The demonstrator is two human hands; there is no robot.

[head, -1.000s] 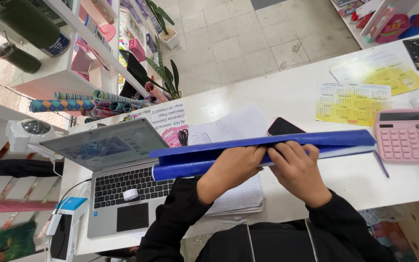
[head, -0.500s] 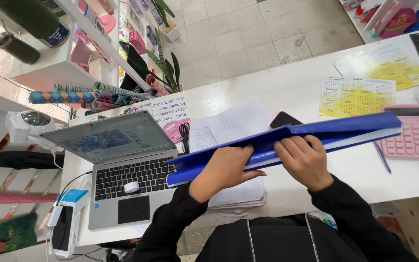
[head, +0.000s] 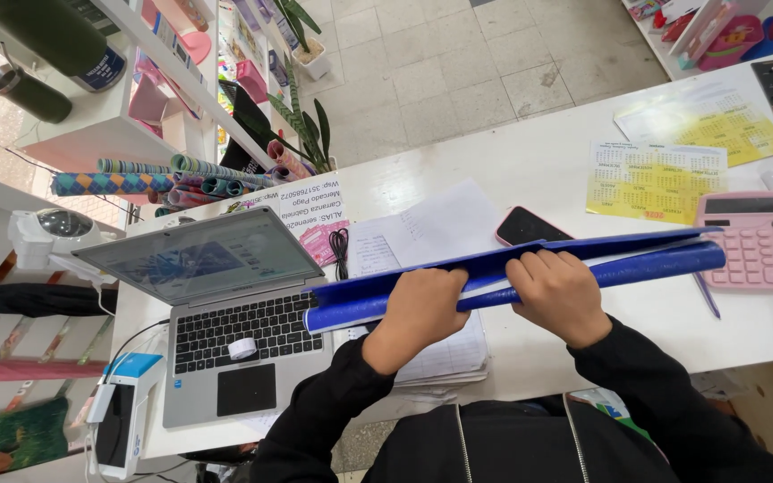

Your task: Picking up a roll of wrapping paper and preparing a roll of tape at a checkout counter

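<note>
A white counter (head: 539, 170) carries an open grey laptop (head: 216, 313) at the left, loose white papers (head: 422, 233) in the middle, a black phone in a pink case (head: 530, 225) just behind the roll, yellow calendar cards (head: 655, 179) and a pink calculator (head: 749, 240) at the right; a small white card reader (head: 118, 420) sits by the laptop's near corner. A long blue roll of wrapping paper (head: 637, 264) lies across the counter's front, its left end over the laptop keyboard, its right end touching the calculator. The left hand (head: 418, 313) curls closed over the roll near its left end; the right hand (head: 558, 291) grips it just beside, fingers wrapped over the loose upper edge.
</note>
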